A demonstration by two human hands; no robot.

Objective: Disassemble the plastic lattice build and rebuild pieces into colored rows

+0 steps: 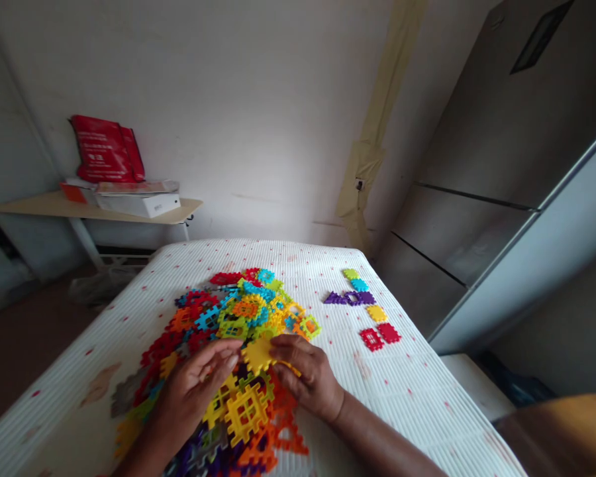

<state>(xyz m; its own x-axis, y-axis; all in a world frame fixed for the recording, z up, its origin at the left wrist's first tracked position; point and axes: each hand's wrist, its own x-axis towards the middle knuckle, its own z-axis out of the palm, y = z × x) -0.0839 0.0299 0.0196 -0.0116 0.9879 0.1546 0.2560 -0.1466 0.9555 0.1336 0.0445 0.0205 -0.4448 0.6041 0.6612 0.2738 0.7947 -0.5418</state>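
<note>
My right hand pinches a flat yellow interlocking tile with notched edges over the pile. Another bit of yellow shows between its fingers; whether it belongs to a second tile I cannot tell. Just left of the tile is my left hand, thumb and fingers apart, their tips close to its edge and nothing visibly held. Beneath both hands spreads a heap of plastic interlocking pieces in many colours, among them a yellow window-shaped piece and an orange triangular piece.
On the right of the cloth lie separate pieces: a green tile, a blue tile, purple pieces, a yellow tile and two red tiles. A side table bears boxes and a red bag. A refrigerator stands right.
</note>
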